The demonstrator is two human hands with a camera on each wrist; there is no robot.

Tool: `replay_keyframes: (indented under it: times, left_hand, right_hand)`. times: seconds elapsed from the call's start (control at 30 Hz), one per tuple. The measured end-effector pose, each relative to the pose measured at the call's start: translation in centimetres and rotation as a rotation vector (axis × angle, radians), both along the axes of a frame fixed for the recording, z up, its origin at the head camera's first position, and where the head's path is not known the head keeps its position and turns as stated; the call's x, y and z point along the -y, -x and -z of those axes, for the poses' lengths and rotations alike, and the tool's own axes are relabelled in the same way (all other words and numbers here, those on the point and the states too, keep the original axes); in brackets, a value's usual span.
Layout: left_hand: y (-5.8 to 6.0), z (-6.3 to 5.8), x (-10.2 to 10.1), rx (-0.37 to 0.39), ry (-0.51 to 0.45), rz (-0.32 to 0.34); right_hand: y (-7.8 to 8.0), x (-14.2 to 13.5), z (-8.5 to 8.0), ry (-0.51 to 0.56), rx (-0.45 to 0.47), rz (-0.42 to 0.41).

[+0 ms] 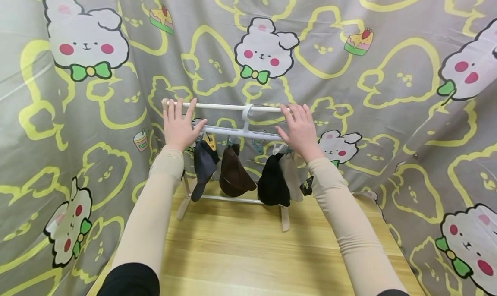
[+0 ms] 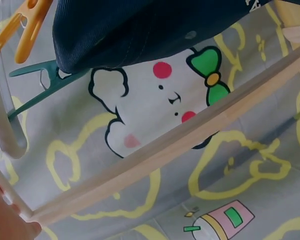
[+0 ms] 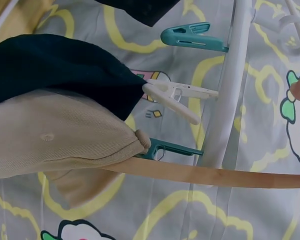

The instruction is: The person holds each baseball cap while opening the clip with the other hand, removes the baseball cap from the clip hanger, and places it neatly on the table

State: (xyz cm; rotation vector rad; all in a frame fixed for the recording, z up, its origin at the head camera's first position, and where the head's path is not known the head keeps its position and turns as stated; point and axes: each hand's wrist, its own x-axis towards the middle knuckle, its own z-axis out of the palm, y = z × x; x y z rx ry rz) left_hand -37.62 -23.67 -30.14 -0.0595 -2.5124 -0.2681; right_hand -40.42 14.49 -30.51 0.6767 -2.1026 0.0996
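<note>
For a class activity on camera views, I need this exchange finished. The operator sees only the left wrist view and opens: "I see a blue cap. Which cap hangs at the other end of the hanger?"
Observer: The beige cap hangs at that end of the hanger.
Operator: Is any clip outside my view unused?
Observer: Yes, a teal clip between the brown cap and the black cap holds nothing.
Operator: Where is the right hand?
Observer: It is at the right end of the top rod, as the head view shows.
</note>
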Motion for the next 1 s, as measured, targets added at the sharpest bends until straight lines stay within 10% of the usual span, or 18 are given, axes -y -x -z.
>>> replay_keyframes:
  times: [1.0]
  left_hand:
    - [0.1, 0.6, -5.4, -0.068, 0.036, 0.053]
  right_hand:
    - [-0.7, -5.7, -0.1, 0.062, -0.054, -0.016]
